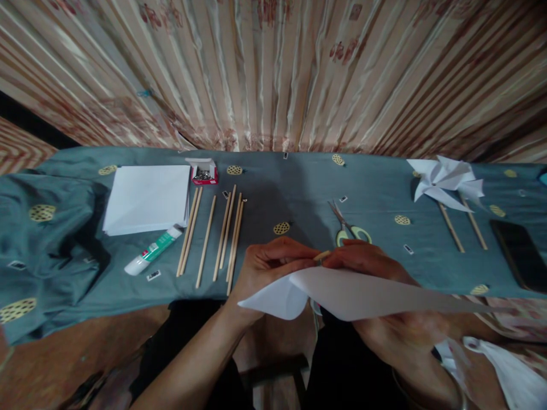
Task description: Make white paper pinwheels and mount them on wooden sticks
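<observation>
My left hand (271,262) and my right hand (371,259) meet in front of me at the table's near edge, fingers closed. Between them they grip a white paper pinwheel (350,287), its curled blades facing down toward my lap. The end of a wooden stick (322,256) pokes up between the fingertips, behind the paper; the rest of it is hidden. Just beyond my right hand lie scissors (342,222) with pale green handles, blades spread. Two finished-looking pinwheels (447,181) on sticks rest at the far right.
Several wooden sticks (206,242) lie left of my hands. Beside them are a glue stick (154,250), a stack of white paper (147,199) and an open small box of metal pins (204,172). A dark phone (519,253) lies at right. A pleated curtain (273,74) hangs behind the table.
</observation>
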Demonstrator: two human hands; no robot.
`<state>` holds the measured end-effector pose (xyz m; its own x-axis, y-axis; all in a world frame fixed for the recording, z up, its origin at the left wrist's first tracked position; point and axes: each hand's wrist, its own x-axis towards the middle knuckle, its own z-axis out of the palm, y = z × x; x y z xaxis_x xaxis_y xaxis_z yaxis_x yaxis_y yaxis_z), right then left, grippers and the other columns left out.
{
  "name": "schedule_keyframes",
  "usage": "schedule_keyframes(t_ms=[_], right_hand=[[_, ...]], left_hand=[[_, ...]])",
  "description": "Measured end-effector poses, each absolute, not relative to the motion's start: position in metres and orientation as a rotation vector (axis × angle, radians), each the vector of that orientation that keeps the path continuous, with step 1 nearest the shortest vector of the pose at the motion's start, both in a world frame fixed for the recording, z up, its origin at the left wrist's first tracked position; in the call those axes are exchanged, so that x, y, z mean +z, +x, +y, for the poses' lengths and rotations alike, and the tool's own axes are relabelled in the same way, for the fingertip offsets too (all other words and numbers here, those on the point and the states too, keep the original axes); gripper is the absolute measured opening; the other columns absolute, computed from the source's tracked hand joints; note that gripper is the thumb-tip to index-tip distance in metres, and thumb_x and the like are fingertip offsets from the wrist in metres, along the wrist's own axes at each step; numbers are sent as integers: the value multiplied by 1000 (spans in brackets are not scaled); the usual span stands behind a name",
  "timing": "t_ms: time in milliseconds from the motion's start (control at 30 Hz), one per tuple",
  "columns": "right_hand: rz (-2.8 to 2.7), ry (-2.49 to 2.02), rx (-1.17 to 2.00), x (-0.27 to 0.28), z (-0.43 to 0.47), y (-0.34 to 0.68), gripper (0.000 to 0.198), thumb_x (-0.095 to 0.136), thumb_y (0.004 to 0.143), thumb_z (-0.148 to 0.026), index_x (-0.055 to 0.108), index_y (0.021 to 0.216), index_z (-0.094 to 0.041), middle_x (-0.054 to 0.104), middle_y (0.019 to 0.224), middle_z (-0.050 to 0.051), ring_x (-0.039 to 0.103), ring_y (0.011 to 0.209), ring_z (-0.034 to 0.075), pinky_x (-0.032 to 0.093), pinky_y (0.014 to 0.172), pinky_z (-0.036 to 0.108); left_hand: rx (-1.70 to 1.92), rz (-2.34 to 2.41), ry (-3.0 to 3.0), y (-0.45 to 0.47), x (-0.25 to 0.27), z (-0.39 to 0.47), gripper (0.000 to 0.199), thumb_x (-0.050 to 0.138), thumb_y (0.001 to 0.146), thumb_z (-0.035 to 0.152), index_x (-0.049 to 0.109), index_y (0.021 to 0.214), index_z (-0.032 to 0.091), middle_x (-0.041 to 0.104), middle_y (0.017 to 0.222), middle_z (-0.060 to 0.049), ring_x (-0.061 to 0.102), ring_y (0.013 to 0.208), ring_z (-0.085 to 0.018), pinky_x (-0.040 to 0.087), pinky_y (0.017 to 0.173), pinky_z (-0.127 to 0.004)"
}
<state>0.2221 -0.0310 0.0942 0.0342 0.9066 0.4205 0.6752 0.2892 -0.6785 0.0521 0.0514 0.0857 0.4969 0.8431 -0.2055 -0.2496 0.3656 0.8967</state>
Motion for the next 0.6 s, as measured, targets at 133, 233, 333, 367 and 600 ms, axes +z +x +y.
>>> schedule_keyframes(t_ms=[133, 233, 333, 367, 600], right_hand=[[-1709, -1492, 286, 96, -31, 221, 30, 66, 82, -21, 66, 110, -31, 70, 97, 4, 67, 100, 28, 49, 100, 51], [-1698, -1489, 267, 96, -31, 219, 28, 65, 82, -19, 67, 108, -30, 71, 95, 4, 67, 102, 28, 51, 100, 51], [-1615, -1514, 271, 97, -32, 216, 25, 67, 82, -19, 69, 104, -31, 74, 93, 3, 71, 95, 26, 58, 90, 45], [-1557, -1537, 291, 98, -31, 214, 23, 69, 81, -20, 70, 102, -31, 75, 94, 2, 72, 90, 24, 60, 83, 41], [-1187, -1493, 744, 94, -13, 212, 19, 74, 77, -20, 73, 95, -26, 78, 81, -2, 71, 66, 15, 57, 57, 23]], left_hand=[[803, 751, 936, 53, 87, 52, 5, 81, 69, 25, 82, 73, 22, 74, 77, -6, 64, 71, -15, 50, 65, -24], [806, 746, 949, 53, 86, 52, 5, 82, 69, 25, 82, 73, 23, 73, 74, -6, 64, 70, -15, 50, 66, -24], [817, 739, 963, 52, 84, 51, 7, 82, 69, 26, 82, 75, 22, 73, 74, -6, 64, 70, -15, 50, 65, -24], [823, 733, 966, 52, 83, 51, 8, 83, 69, 27, 82, 75, 22, 73, 74, -6, 64, 70, -15, 50, 65, -23], [797, 852, 895, 55, 85, 49, 18, 89, 54, 30, 78, 64, 19, 70, 65, -2, 61, 61, -14, 47, 58, -23]])
